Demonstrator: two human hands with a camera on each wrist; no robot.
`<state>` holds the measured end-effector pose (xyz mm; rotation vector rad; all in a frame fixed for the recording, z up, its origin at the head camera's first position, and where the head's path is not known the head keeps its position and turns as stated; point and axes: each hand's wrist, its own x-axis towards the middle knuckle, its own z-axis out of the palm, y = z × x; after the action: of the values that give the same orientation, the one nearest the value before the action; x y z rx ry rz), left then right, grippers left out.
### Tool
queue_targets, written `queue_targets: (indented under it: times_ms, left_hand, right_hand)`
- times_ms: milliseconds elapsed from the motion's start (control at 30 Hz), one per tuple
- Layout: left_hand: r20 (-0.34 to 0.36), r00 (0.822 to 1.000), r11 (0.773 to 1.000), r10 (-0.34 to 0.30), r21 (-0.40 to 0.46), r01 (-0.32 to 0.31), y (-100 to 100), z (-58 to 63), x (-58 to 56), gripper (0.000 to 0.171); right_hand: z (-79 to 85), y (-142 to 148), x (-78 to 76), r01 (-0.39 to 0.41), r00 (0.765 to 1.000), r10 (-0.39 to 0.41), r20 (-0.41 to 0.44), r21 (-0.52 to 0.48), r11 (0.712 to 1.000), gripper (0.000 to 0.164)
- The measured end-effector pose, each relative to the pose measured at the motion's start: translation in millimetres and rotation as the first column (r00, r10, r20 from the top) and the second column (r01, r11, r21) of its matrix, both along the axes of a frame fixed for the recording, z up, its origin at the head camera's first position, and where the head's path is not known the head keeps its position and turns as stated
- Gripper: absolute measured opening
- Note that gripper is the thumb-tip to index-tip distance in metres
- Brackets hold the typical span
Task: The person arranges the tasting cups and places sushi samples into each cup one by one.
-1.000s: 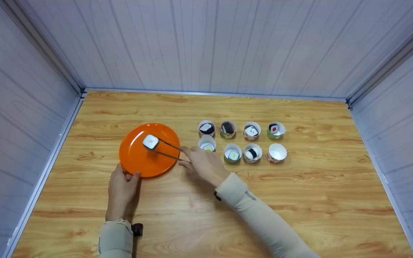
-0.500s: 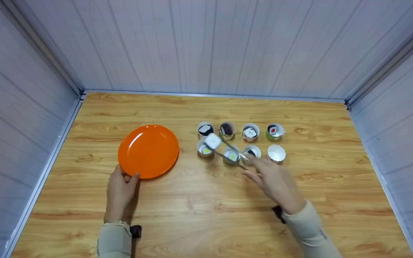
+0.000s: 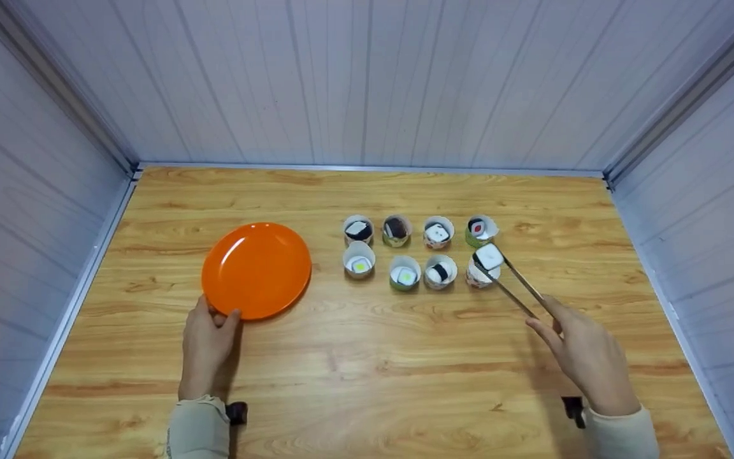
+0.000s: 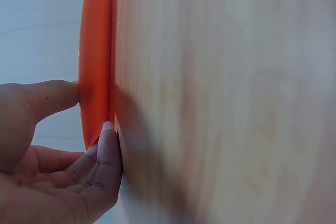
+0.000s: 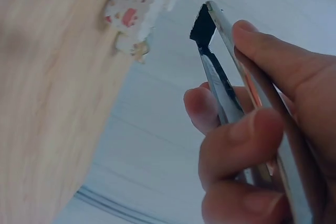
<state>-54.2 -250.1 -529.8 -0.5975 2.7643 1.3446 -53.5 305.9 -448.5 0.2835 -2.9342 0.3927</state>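
Observation:
My right hand [image 3: 587, 357] holds metal tongs [image 3: 523, 284], with fingers wrapped around both arms in the right wrist view. Between the tips of the tongs is a toy sushi piece [image 3: 488, 256], white on top with a black side. It hangs above the front-row paper cup [image 3: 483, 279] at the right end, overlapping its opening in the head view. My left hand [image 3: 206, 338] pinches the near left rim of an orange plate [image 3: 257, 271]. Its thumb lies at the upper rim and the fingers are under the edge, as the left wrist view shows. Nothing lies on the plate.
Several paper cups with toy sushi stand in two rows right of the plate, among them a front-left cup [image 3: 359, 264] and a back-right green cup [image 3: 482, 233]. White panel walls [image 3: 367, 83] enclose the wooden table [image 3: 367, 382] at the back and sides.
My right hand has carried the sushi piece in the tongs from over the plate rightward to above the right-end front cup. The left hand stays at the plate rim.

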Motion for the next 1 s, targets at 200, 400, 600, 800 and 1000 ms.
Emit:
queue_targets:
  times_ms: [200,400,600,800,1000]
  left_hand:
    - [0.008,1.000,1.000,0.010,-0.002,-0.010,0,-1.1,0.6,0.042]
    - [0.001,1.000,1.000,0.009,-0.002,-0.009,1,-1.1,0.5,0.044]
    - [-0.009,1.000,0.999,0.014,-0.033,-0.015,1,-1.9,-0.1,0.037]
    - [0.024,0.999,1.000,0.024,0.005,-0.024,2,-0.4,-0.8,0.040]
    - [0.037,0.999,1.000,0.026,0.007,-0.026,2,0.3,-0.5,0.046]
  right_hand:
    - [-14.1,9,-4.0,0.038,0.995,-0.037,0.091,-0.014,0.999,0.048]
    - [-26.5,11,-6.7,0.028,0.998,-0.027,0.062,-0.027,0.999,0.043]
    - [-33.1,11,-9.0,0.006,1.000,-0.006,0.016,-0.019,1.000,0.031]
    - [-35.4,10,-9.5,0.018,1.000,-0.018,0.022,-0.028,0.999,0.035]
    - [-33.6,8,-9.3,0.024,0.999,-0.023,0.025,-0.070,0.997,0.038]
